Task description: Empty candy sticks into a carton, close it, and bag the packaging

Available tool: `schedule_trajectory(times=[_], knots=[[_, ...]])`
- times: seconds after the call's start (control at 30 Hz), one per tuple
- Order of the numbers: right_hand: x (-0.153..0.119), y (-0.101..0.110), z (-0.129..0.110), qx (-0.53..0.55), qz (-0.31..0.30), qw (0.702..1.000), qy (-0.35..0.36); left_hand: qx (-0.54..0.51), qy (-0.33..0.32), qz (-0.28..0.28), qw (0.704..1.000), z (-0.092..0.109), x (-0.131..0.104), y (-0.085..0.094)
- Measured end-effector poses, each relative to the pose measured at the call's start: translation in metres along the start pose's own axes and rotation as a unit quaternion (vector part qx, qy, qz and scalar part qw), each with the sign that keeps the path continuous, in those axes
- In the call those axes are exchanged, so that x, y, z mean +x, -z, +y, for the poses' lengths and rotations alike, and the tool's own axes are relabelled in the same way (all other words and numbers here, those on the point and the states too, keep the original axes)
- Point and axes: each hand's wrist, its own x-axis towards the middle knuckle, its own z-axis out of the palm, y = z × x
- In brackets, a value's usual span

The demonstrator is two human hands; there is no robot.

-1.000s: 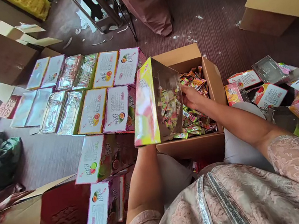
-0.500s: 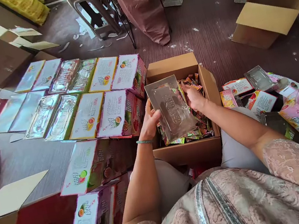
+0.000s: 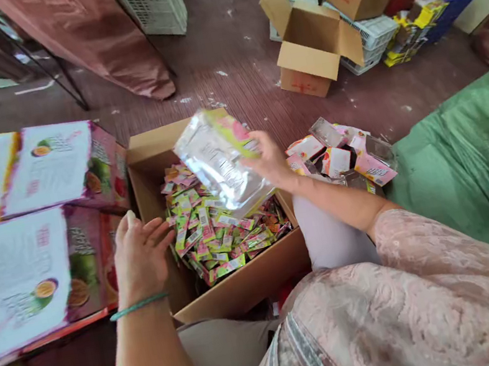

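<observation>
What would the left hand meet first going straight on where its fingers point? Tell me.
The left hand would probably meet the sachets in the box first, though depth is unclear.

Clear-faced package (image 3: 220, 165) above loose sachets (image 3: 208, 233)

Free room above the near sachets (image 3: 211, 239), shiny package (image 3: 225, 164) beyond as obstacle.

We see a packing workshop: sachets (image 3: 216, 238) heaped in a central carton (image 3: 252, 282), printed boxes (image 3: 19, 273) at left, plastic crates (image 3: 381, 31) at upper right.
</observation>
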Motion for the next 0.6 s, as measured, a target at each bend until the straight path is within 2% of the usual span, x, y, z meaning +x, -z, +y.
schedule_trajectory(times=[0.07, 0.13, 0.2, 0.27, 0.33, 0.37, 0.43, 0.5, 0.6], knots=[[0.003, 0.065, 0.006, -0.104, 0.089, 0.99, -0.015, 0.038, 0.031, 0.005, 0.999, 0.006, -0.005, 0.002], [-0.002, 0.134, 0.016, -0.23, 0.134, 0.962, -0.058, 0.069, 0.049, -0.014, 0.996, 0.012, -0.014, 0.0], [-0.016, 0.195, 0.03, -0.39, 0.168, 0.898, -0.112, 0.094, 0.05, -0.019, 0.994, 0.018, -0.024, -0.002], [-0.037, 0.237, 0.046, -0.534, 0.167, 0.807, -0.19, 0.117, 0.047, -0.007, 0.992, 0.022, -0.033, -0.004], [-0.06, 0.259, 0.065, -0.583, 0.12, 0.739, -0.316, 0.139, 0.041, 0.009, 0.989, 0.023, -0.038, -0.003], [-0.07, 0.263, 0.075, -0.573, 0.091, 0.721, -0.378, 0.149, 0.036, 0.015, 0.988, 0.023, -0.038, -0.002], [-0.083, 0.263, 0.091, -0.533, 0.049, 0.714, -0.452, 0.169, 0.026, 0.017, 0.985, 0.019, -0.033, -0.002], [-0.088, 0.261, 0.097, -0.517, 0.031, 0.728, -0.449, 0.185, 0.025, 0.013, 0.982, 0.016, -0.025, -0.006], [-0.092, 0.255, 0.082, -0.541, 0.0, 0.747, -0.385, 0.172, 0.006, 0.043, 0.984, 0.017, -0.028, -0.009]])
